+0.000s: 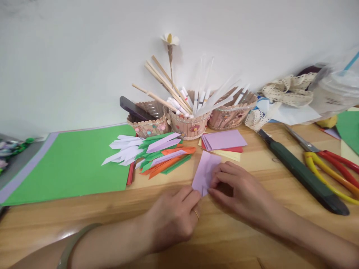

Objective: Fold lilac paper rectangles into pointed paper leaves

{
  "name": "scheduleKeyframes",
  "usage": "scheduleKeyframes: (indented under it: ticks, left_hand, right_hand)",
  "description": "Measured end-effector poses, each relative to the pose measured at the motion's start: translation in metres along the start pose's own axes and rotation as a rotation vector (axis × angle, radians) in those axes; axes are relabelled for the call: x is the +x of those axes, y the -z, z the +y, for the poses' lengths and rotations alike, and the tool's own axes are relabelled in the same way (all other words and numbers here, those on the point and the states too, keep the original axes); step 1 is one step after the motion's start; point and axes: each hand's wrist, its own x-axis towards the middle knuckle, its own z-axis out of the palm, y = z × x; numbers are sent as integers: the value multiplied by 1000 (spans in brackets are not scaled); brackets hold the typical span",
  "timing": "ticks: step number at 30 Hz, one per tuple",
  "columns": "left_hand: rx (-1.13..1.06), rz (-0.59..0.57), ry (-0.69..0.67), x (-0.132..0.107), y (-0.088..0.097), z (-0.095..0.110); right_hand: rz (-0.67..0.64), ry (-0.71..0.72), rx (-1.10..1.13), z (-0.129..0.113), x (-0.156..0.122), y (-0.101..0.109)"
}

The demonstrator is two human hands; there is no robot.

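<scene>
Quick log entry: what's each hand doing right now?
Left hand: closed, holding the lilac paper.
Right hand: curled at the lilac paper's right edge; grip unclear.

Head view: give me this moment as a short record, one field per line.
Left hand: at the near end of a lilac paper
Right hand: at that paper's right edge
Left: folded white, green, orange and lilac pieces; then a green sheet
Behind: lilac sheets over a red sheet and a yellow sheet; three baskets
Right: dark green-handled tool; scissors
</scene>
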Motion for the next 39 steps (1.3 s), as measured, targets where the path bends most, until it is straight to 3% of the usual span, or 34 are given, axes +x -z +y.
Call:
scheduleKeyframes:
  ticks: [18,24,31,39]
  left_hand:
    - [-6,21,38,-2,-3,2]
    - [-3,-34,20,-1,-1,-1]
    - [-85,-159,220,-6,-12,2]
    - [-135,-160,267,-4,-9,3]
  right_hand:
    - [-7,-21,-149,-4,2,-4]
    - [-2,-29,-176,-5,0,-4]
    - [-5,-30,-177,-3,0,-4]
    - [-44,8,-128,8,3,2]
